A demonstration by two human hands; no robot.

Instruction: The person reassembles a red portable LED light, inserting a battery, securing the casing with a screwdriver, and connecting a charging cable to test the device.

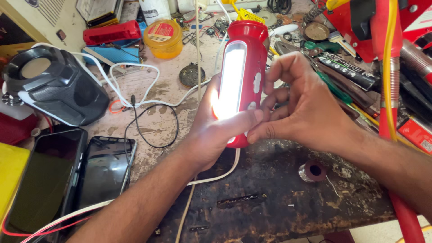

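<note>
Left hand (211, 135) grips the lit red torch (240, 81); right hand (310, 108), fingers loosely curled, touches its side—it could slip onto the counter (270, 198).

1. A single head-worn camera looks steeply down and forward over a cluttered tabletop (279, 198), with no second view to share the scene.
2. The view is close: both forearms enter from the near edge, and the hands, left hand (211, 135) and right hand (306, 108), fill the centre.
3. The near tabletop edge shows at the lower right; clutter runs to the far edge at the top of the frame.
</note>
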